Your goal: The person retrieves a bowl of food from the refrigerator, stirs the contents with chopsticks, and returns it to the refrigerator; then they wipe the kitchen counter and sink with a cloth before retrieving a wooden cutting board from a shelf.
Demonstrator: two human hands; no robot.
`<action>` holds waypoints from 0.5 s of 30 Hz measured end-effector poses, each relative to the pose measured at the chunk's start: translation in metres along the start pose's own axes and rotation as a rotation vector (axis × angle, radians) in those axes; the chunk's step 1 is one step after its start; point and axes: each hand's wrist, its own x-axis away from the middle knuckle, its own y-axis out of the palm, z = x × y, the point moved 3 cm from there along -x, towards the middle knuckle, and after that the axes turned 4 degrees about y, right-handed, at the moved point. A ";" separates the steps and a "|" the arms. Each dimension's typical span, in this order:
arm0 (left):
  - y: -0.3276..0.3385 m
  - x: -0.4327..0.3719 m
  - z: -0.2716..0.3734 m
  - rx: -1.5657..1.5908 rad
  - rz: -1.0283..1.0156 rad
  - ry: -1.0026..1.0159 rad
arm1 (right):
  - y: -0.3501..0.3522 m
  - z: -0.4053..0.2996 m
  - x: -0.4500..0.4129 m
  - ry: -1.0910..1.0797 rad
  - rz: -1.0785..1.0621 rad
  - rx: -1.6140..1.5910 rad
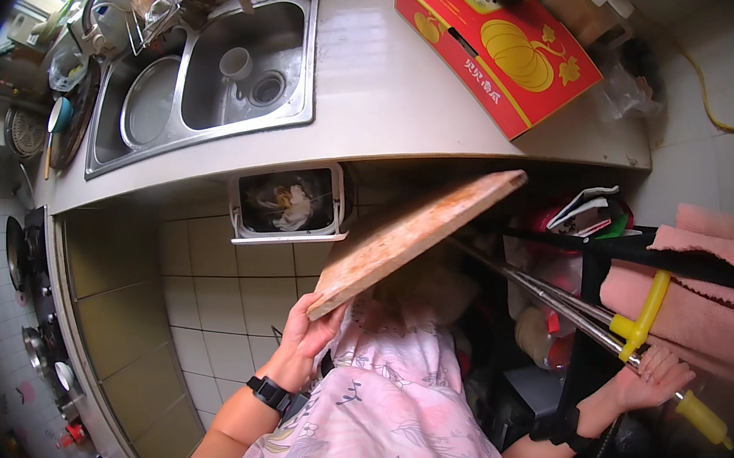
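Observation:
My left hand (310,334) grips the near lower corner of a thick board (411,238), which looks like wood. The board is tilted, and its far corner reaches up close to the counter's front edge. On the right side, my right hand (664,376) is closed around a long metal pole (562,307) with a yellow plastic end grip (704,418). A yellow cross-handle (644,317) sits on the poles just above that hand. The far ends of the poles are hidden in the dark space beneath the counter.
A white-rimmed waste bin (290,205) stands left of the board. Pink towels (697,307) hang over a black rail at right. The counter (351,88) holds a double steel sink (252,71) with a white cup (236,64), and a red pumpkin-printed carton (495,51).

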 end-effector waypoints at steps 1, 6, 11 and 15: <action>-0.001 0.004 0.003 0.066 -0.047 -0.044 | 0.004 -0.001 0.000 -0.019 -0.017 -0.010; -0.026 0.022 0.020 0.143 -0.048 0.006 | 0.020 -0.006 -0.007 -0.056 -0.032 -0.009; -0.043 0.042 0.031 0.154 -0.056 0.045 | 0.040 -0.010 0.002 -0.083 -0.024 -0.017; -0.071 0.061 0.041 0.125 0.004 0.090 | 0.066 -0.015 0.018 -0.157 0.046 0.052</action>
